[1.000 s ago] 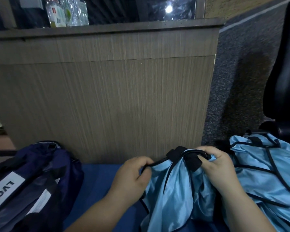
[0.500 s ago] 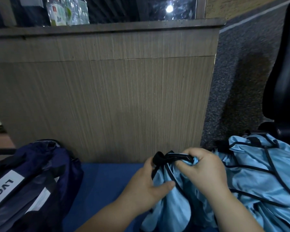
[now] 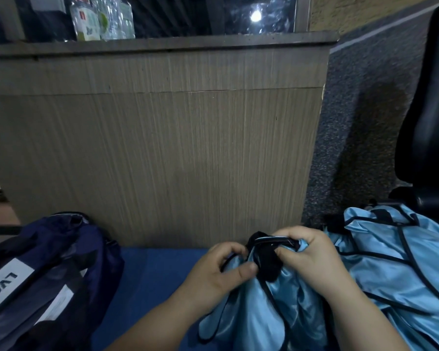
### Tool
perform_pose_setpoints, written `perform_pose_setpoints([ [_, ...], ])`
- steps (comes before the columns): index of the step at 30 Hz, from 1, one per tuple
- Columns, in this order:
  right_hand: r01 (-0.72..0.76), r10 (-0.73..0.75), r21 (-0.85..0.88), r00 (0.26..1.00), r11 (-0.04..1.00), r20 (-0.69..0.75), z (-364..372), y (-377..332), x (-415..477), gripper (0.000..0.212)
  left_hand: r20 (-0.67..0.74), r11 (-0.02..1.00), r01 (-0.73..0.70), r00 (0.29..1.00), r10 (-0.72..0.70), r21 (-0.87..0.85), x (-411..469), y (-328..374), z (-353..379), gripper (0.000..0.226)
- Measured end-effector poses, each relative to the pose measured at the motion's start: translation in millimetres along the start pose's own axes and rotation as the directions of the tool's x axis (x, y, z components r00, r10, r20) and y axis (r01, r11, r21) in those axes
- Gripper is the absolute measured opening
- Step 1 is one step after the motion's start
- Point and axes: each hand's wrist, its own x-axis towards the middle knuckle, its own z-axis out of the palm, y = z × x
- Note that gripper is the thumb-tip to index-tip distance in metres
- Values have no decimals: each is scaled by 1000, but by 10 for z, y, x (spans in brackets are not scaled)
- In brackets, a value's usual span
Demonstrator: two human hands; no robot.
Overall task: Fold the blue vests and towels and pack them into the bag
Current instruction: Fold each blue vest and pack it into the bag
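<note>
The glossy light-blue vest with black trim (image 3: pixel 271 307) hung bunched over the near blue mat (image 3: pixel 152 269), between the navy fabric bag (image 3: pixel 48 262) on the left and a heap of similar vests (image 3: pixel 403 262) on the right. The left hand (image 3: pixel 218 272) pinched its trim and the right hand (image 3: pixel 312 257) gripped the gathered black straps. The vest looked light, limp and slippery, so its bound edges seemed the surest holds.
</note>
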Motion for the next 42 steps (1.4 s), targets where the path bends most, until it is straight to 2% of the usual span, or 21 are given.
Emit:
perform_pose_setpoints([
  [4,-23,21,-127,1000,992,-13,68,3,-10,15,76,988,61,995,-72,141,-14,83,43,73],
  [6,-32,29,-150,999,988,-23,80,-12,-18,13,129,988,-12,992,-8,156,-31,129,58,72],
  [8,-37,33,-205,999,978,-24,92,-21,-25,14,119,982,-76,991,56,170,-44,160,79,59],
  [10,-34,33,-261,999,965,-6,115,-30,-31,16,47,983,-101,994,95,154,-33,163,94,36],
  [12,-28,31,-282,1000,959,6,139,-41,-36,17,-58,992,-31,998,39,118,3,129,76,11],
  [13,-28,31,-282,999,959,7,144,-39,-38,16,-92,993,3,996,8,122,26,111,58,10],
  [15,-37,40,-278,999,960,2,144,-28,-36,15,-95,981,14,995,4,194,76,56,-2,22],
  [17,-69,70,-252,998,965,-5,131,-1,-24,15,-42,948,-8,999,23,319,104,28,-72,26],
  [19,-112,111,-198,994,974,-13,113,29,-9,14,36,922,-16,999,3,386,133,-18,-150,15],
  [21,-137,136,-142,991,980,-15,93,50,10,13,89,896,-20,996,-22,443,149,-61,-230,24],
  [23,-152,150,-87,988,985,-23,64,73,24,17,136,883,-51,991,-15,466,142,-59,-303,13],
  [27,-189,190,23,981,982,-37,-6,117,44,20,311,891,-56,945,-98,450,109,-9,-441,10],
  [30,-212,216,61,975,975,-52,-41,147,57,16,370,878,-14,910,-188,479,100,-2,-510,12],
  [32,-231,235,56,969,971,-81,-58,180,68,14,368,874,19,902,-224,486,96,-2,-541,12],
  [36,-265,266,24,956,964,-124,-78,253,87,12,329,908,156,897,-295,390,81,-18,-615,16],
  [38,-273,271,-1,955,962,-122,-62,277,91,13,306,923,195,903,-301,332,63,-39,-641,11],
  [42,-276,265,-69,955,959,-137,-29,341,104,17,219,957,235,938,-270,171,52,-121,-673,26],
])
